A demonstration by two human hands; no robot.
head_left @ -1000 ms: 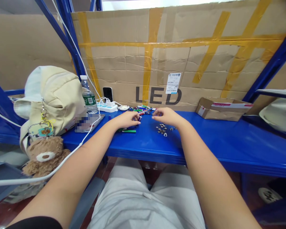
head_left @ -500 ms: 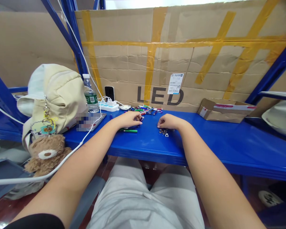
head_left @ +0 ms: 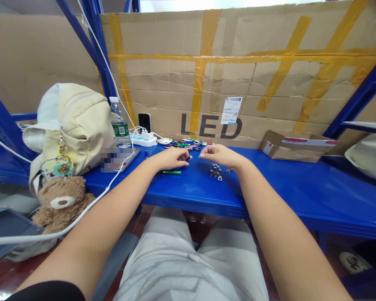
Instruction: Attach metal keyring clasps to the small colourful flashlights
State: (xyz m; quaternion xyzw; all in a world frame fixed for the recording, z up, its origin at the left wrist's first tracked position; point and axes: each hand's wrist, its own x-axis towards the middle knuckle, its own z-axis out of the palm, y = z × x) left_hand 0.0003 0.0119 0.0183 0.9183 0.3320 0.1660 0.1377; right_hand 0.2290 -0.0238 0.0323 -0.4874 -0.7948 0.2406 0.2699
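Observation:
Both my hands rest on a blue metal shelf [head_left: 269, 188]. My left hand [head_left: 172, 157] is closed around a small dark tube-like piece, its tip showing at my fingertips. My right hand [head_left: 219, 154] is lifted slightly, its fingers pinched together on something too small to make out. The two hands' fingertips are close together. Just below my right hand lies a heap of small silver button cells [head_left: 216, 170]. A green pen-like light [head_left: 171, 172] lies under my left hand. Further back sits a pile of several coloured little lights [head_left: 189, 143].
A cream backpack [head_left: 72, 125] with a teddy bear [head_left: 61, 200] stands at the left, beside a water bottle [head_left: 119, 125], a power strip [head_left: 146, 139] and a white cable. An open cardboard box [head_left: 296, 145] lies at the right. A taped cardboard sheet marked LED backs the shelf.
My right hand dropped onto the heap of button cells, then rose and moved left toward my left hand, fingers pinched. My left hand stayed almost in place.

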